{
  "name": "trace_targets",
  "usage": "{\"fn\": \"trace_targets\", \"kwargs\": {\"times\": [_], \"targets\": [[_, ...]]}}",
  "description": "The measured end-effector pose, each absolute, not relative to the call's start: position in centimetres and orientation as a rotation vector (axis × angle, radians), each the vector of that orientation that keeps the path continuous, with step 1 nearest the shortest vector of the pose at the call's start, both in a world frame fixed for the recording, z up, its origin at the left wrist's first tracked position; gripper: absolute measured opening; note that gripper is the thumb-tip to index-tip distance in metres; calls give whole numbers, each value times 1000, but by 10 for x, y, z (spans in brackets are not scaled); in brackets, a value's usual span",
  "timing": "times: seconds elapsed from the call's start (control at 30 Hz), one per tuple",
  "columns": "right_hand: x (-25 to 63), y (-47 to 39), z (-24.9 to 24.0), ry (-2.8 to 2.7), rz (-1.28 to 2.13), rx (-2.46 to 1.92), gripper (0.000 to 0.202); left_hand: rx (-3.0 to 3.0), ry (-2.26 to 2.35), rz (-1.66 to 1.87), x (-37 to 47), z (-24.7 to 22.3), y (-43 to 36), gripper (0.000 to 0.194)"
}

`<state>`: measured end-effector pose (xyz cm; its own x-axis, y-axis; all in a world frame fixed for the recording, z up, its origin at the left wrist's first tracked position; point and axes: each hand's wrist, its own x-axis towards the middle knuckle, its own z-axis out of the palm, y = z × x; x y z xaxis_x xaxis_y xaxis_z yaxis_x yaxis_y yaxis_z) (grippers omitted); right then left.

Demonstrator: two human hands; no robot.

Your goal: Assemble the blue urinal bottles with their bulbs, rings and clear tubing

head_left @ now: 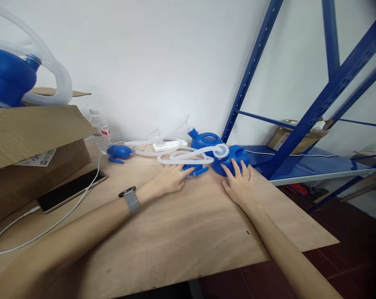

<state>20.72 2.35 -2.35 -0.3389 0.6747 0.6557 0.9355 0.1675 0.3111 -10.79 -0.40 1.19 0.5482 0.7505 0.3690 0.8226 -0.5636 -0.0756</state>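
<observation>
My right hand [239, 182] lies with spread fingers on the near side of a blue plastic urinal bottle [241, 153], which is tipped with its white-ringed neck toward me. Coiled at its left is a translucent hose [184, 161]. At the hose's near edge, my left hand [172, 179] has its fingers bent over a blue plastic hose end-piece [200, 171], partly hidden by them. A second blue bottle [205, 140] with a handle lies behind, against the wall. Another blue end-piece [121, 152] on a hose rests farther left.
A cardboard box [51, 124] holding another blue bottle [10, 77] stands at left, near a phone [72, 191] on a white cable. A water bottle [100, 131] and a power strip [167, 145] stand by the wall. Blue metal shelving [300, 162] borders the table's right side.
</observation>
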Motion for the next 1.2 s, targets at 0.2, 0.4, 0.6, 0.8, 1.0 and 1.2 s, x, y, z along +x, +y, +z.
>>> {"fn": "trace_targets", "kwargs": {"times": [0.2, 0.4, 0.6, 0.8, 1.0, 1.2], "targets": [[212, 23, -24, -2040, -1061, -1552, 54, -2512, -1310, -500, -114, 3, -2, 73], [225, 35, -26, -2024, -1068, -1521, 53, -2478, -1165, -511, -160, -21, -20, 57], [177, 4, 1, -2075, -1035, -948, 34, -2338, -769, -802, -185, -26, -32, 35], [101, -21, 25, -2270, -1050, -735, 65, -2424, -881, -869, -140, -14, -20, 35], [113, -8, 14, -2260, -1116, -757, 59, -2503, -1094, -813, -145, 5, -21, 35], [144, -22, 14, -2229, -1125, -758, 41, -2186, -1678, -547, -248, 28, -1, 40]]}}
